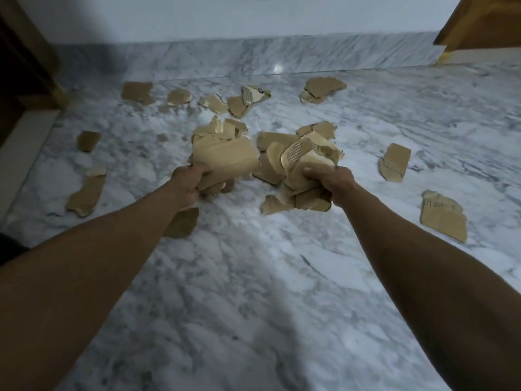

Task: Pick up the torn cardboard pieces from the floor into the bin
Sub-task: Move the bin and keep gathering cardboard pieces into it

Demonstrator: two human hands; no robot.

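My left hand [187,183] grips a bundle of brown torn cardboard pieces [225,158] above the marble floor. My right hand [328,179] clutches a second crumpled bunch of cardboard pieces [308,155]. Both bundles are held up in the middle of the view, side by side. Several loose cardboard scraps lie scattered on the floor: a long scrap [86,193] at the left, a flat scrap [442,218] at the right, another scrap [394,162] farther back right, and several along the far wall [239,101]. No bin is in view.
The white-grey marble floor [253,277] spreads all around, with a marble skirting [253,55] along the far wall. Dark wooden furniture [22,66] stands at the left, and a wooden edge [485,24] juts in at the top right.
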